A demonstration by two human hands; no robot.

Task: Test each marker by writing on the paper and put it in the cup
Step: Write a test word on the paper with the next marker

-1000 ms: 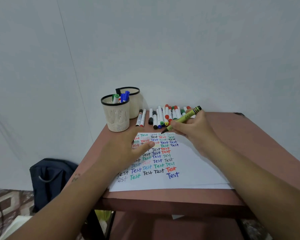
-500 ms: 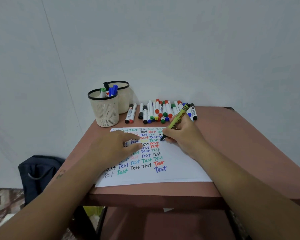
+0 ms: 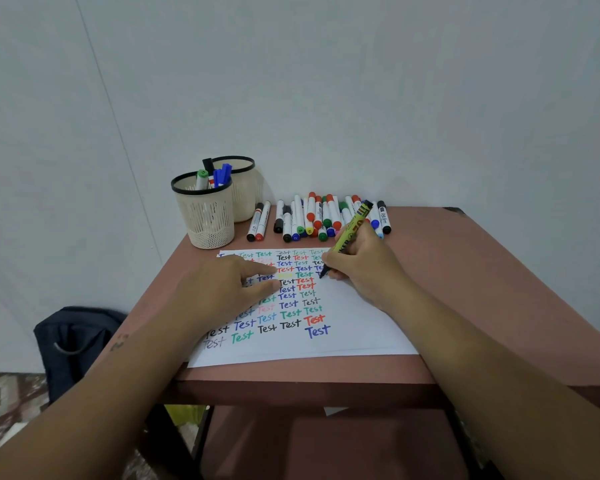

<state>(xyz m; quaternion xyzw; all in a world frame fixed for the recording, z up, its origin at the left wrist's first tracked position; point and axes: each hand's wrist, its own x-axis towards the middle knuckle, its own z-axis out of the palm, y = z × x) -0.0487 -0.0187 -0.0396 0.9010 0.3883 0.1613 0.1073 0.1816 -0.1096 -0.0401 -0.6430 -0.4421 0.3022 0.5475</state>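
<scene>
1. Gripping a yellow marker, the right hand has its fingers curled tight round the barrel; the black tip is down at the paper beside the rows of "Test" words.
2. Marker is tilted, its back end pointing toward the table's far edge.
3. Left hand lies flat on the paper's left part, fingers straight and spread, holding nothing, pressing the sheet.
4. Paper lies on the table toward its near edge, covered on the left and middle with "Test" in black, red, blue, green.
5. Front cup stands at the far left corner, holding a few markers: green, blue, black caps showing.
6. Second cup is just behind it, touching or nearly so; cannot tell what is inside.
7. Pile of markers lies along the far edge, between the cups and the right hand.
8. Dark bag sits on the floor left of the table.
</scene>
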